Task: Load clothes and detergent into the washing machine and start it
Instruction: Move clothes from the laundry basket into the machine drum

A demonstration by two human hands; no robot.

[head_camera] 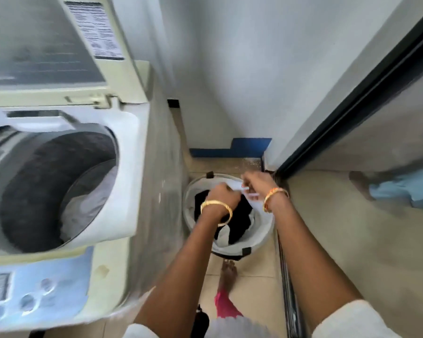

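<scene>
A top-loading washing machine (122, 167) stands at the left with its lid (47, 45) raised. Pale grey cloth (88, 206) lies inside its drum. On the floor to the right sits a round white laundry basket (266, 230) holding black clothes (239, 218) and white clothes. Both my hands reach down into the basket. My left hand (224, 195) and my right hand (257, 182) are closed on the same white garment (235, 185) at the basket's far rim. No detergent is in view.
The machine's blue control panel (34, 296) with round buttons faces me at the lower left. A dark-framed glass sliding door (352, 98) runs along the right. A white wall with blue skirting (230, 148) lies behind the basket. My bare foot (228, 270) rests on the tiled floor.
</scene>
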